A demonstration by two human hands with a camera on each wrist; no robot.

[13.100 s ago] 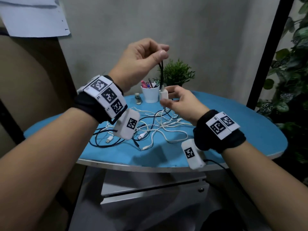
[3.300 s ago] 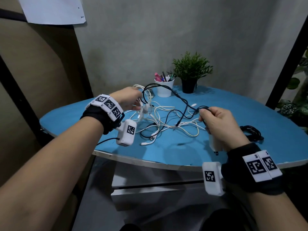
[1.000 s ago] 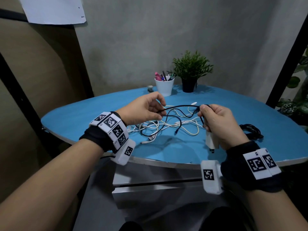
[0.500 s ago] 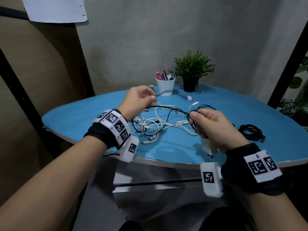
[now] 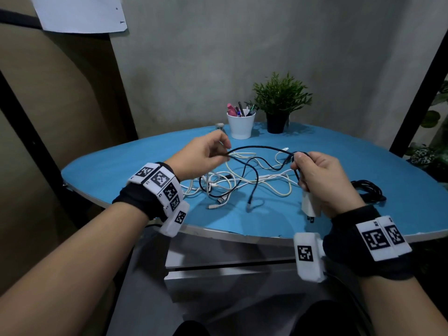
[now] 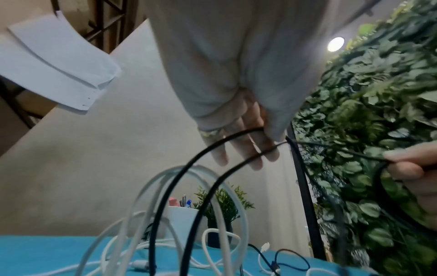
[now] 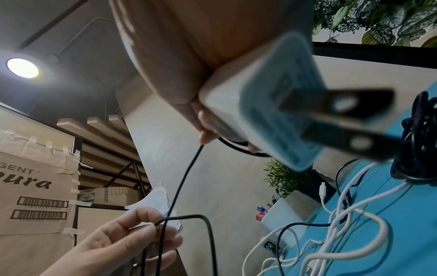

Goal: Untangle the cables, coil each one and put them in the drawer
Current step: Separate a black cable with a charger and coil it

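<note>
**Black cable stretched between both hands, coiling in progress**

The right hand (image 5: 322, 183) is closed around a white charger plug (image 5: 309, 205), prongs pointing down toward the wrist, with turns of the black cable (image 5: 257, 147) pinched at its fingertips. It probably serves as the anchor for the coil. The left hand (image 5: 201, 156) pinches the same cable between thumb and fingers, holding a span taut above the blue table (image 5: 121, 166), apparently to feed the next loop.

The cable's free end (image 5: 249, 202) hangs down over the white cables (image 5: 242, 183), which lie tangled on the table and could snag it. A coiled black cable (image 5: 368, 192) lies well apart, right of the hand. The drawer (image 5: 230, 282) under the table looks nearly closed. Pen cup (image 5: 241, 124) and potted plant (image 5: 281, 103) stand at the far edge, clear of the work.
</note>
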